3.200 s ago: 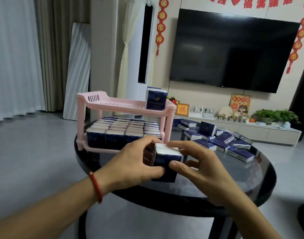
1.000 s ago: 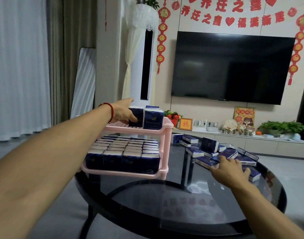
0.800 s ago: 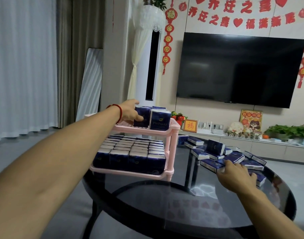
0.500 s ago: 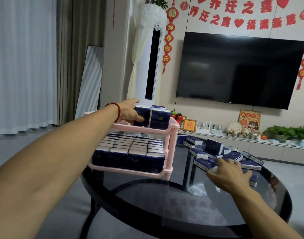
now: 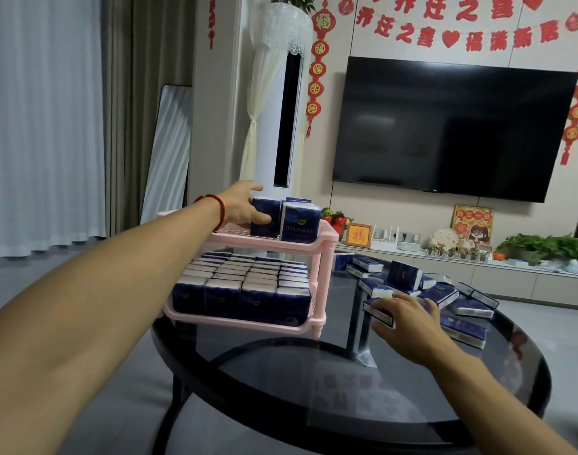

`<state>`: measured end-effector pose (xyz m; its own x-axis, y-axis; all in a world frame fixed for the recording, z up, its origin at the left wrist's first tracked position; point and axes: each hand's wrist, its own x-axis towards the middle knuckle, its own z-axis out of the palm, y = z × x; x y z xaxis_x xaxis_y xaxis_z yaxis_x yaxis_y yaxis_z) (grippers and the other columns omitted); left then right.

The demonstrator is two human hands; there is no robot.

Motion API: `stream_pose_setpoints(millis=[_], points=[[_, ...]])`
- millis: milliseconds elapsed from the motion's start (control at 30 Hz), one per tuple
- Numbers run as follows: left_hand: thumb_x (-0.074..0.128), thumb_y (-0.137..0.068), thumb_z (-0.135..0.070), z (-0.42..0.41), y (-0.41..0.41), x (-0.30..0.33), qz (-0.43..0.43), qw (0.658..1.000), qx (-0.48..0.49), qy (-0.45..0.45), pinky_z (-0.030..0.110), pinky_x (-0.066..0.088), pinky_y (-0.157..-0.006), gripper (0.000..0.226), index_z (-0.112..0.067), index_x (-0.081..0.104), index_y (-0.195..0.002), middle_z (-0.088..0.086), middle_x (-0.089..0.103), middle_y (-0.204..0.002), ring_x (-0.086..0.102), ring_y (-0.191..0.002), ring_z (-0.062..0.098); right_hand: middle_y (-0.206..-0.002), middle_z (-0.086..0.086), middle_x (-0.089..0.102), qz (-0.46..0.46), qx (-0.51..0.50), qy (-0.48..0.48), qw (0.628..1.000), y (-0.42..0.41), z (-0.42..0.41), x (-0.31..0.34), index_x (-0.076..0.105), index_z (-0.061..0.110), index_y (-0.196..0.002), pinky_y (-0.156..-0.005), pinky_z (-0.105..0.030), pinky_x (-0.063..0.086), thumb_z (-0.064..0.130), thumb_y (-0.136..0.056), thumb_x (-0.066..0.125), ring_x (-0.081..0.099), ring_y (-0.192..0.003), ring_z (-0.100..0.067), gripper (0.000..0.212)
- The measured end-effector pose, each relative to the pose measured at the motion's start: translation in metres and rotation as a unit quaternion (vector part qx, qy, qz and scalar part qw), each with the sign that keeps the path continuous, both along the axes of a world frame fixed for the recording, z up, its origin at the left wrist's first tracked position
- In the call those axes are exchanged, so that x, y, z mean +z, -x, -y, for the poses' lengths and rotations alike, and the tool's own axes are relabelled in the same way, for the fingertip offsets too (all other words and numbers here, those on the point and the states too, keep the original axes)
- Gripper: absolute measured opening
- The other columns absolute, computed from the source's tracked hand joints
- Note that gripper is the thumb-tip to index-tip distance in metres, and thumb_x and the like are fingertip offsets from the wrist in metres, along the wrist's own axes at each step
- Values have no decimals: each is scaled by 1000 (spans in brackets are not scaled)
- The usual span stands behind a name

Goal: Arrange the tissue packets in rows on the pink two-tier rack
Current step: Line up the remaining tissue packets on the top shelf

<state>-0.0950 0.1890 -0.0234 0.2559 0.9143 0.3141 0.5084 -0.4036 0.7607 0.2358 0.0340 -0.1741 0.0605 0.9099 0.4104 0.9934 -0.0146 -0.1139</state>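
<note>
**Readable lettering in the room**

Showing "TWINKLE" in pale capitals on the front of the upright tissue packet (image 5: 300, 224) at the right end of the pink rack's (image 5: 323, 244) top tier. Running across the wall above the television (image 5: 451, 126) in red cut-out characters: 乔迁之喜 on the left banner (image 5: 432, 19), then a heart, then 福满新居. Hanging down the red lantern string (image 5: 315, 77) beside the tall white air conditioner (image 5: 278, 93): 福 at the top, the lower characters too small to make out. Displaying a red 福 on gold in the small frame (image 5: 359, 235) on the low cabinet (image 5: 478, 274). Carrying red characters, too small to read, along the top of the cartoon picture (image 5: 472, 224) further right.
</note>
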Motion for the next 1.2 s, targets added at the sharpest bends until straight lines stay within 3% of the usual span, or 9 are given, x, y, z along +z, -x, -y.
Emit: stream_pose_setpoints(millis=[67, 167, 233, 433, 567, 700, 833, 1000, 1200], points=[[83, -82, -7, 1, -2, -1, -27, 999, 20, -29, 52, 55, -102, 79, -19, 46, -151, 13, 58, -138, 61, -121, 34, -111, 15, 64, 1, 9, -16, 1000, 0, -1, 0, 64, 38, -116, -111, -51, 25, 37, -98, 57, 54, -122, -14, 20], [86, -82, -20, 1, -4, -1, -99, 992, 47, -69, 50, 55, -102, 65, -22, 59, -141, 7, 69, -124, 64, -113, 30, -114, 16, 66, -10, 10, -15, 1000, 1, -1, -1, 63, 38, -117, -99, -44, 31, 37, -98, 56, 57, -114, -15, 20], [88, -79, -23, 0, -4, -1, -103, 990, 60, -79, 50, 54, -104, 66, -23, 62, -140, 6, 70, -123, 64, -113, 29, -117, 17, 65, -13, 12, -17, 1000, 0, -1, -2, 62, 38, -118, -97, -43, 31, 37, -99, 56, 57, -113, -15, 20], [88, -80, -19, 4, -4, 1, -116, 991, 19, -62, 47, 47, -111, 84, -19, 47, -153, 6, 63, -137, 59, -126, 31, -120, 17, 63, -12, 14, -10, 1000, 1, -1, -1, 59, 38, -122, -98, -42, 32, 39, -100, 55, 55, -114, -13, 22], [84, -82, -4, 8, -4, 5, -114, 993, -10, -28, 34, 55, -92, 98, -22, 29, -161, 8, 55, -145, 58, -126, 32, -121, 16, 63, 0, 19, -11, 1000, 2, 0, 0, 59, 38, -123, -93, -39, 32, 37, -101, 56, 55, -114, -13, 23], [83, -81, 0, 12, -4, 5, -105, 994, -10, -14, 34, 62, -80, 106, -25, 22, -163, 12, 53, -146, 62, -116, 32, -123, 18, 63, 2, 26, -11, 1000, 3, 1, 1, 58, 39, -127, -92, -39, 36, 32, -99, 59, 56, -117, -12, 29], [85, -79, -4, 14, -2, 5, -101, 995, -11, -8, 45, 62, -91, 109, -25, 19, -164, 14, 55, -143, 64, -116, 32, -123, 16, 64, -13, 43, -15, 999, 3, 2, 2, 61, 39, -126, -93, -42, 48, 27, -95, 62, 57, -118, -15, 33], [85, -80, -4, 17, 1, 7, -85, 996, -17, -4, 43, 63, -87, 108, -26, 19, -163, 16, 51, -146, 64, -116, 33, -129, 10, 66, -33, 63, 3, 997, 1, 2, 1, 60, 35, -137, -93, -36, 53, 22, -97, 62, 61, -115, -15, 41], [85, -80, -6, 27, 5, 11, -75, 997, -25, -11, 44, 62, -91, 107, -28, 21, -163, 18, 46, -151, 60, -122, 36, -108, 13, 69, -41, 95, -25, 994, 2, 1, 1, 67, 34, -127, -79, -27, 53, 21, -98, 64, 61, -95, -8, 32]])
